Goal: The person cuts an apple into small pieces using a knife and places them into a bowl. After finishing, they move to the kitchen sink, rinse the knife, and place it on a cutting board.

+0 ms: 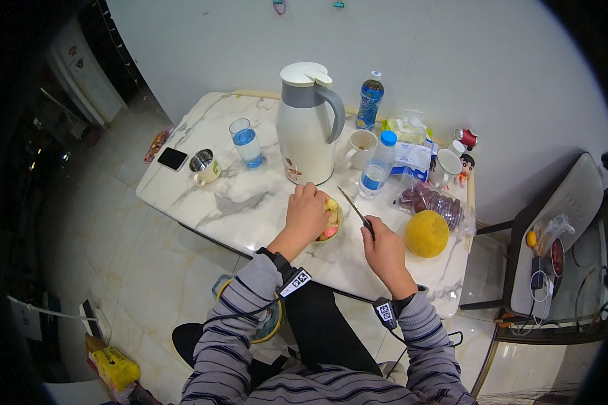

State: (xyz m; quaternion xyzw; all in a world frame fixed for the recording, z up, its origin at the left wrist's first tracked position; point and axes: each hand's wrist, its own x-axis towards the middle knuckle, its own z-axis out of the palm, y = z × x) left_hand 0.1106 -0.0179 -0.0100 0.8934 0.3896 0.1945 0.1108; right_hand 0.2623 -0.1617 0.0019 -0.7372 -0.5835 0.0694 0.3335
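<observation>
Black-handled and narrow-bladed, a knife (358, 214) is held in the right hand (384, 244), in front of the white jug (304, 135) and to its right, its tip toward the jug. The left hand (305, 214), fingers drawn close together, is just in front of the jug's base, over a bowl (342, 217) of cut fruit (331, 221); it hides part of the bowl, and whether it pinches a piece I cannot tell.

The jug stands on the marbled table (243, 223), blocking the way straight behind the bowl. Near its right side are a white mug (361, 143) and a blue-capped bottle (377, 169); behind and right of it, a taller drink bottle (369, 104). Farther right of the jug lie bagged grapes (425, 198) and a soft packet (411, 158), with a round yellow fruit (426, 234) nearer the person. Left of the jug come a blue-and-clear glass (247, 143), a steel-lined cup (206, 167) and, farthest, a phone (173, 158).

The jug carries a brownish leaf-like print low down; both bottles wear blue labels, the packet blue-and-white printing, its small lettering unclear.
</observation>
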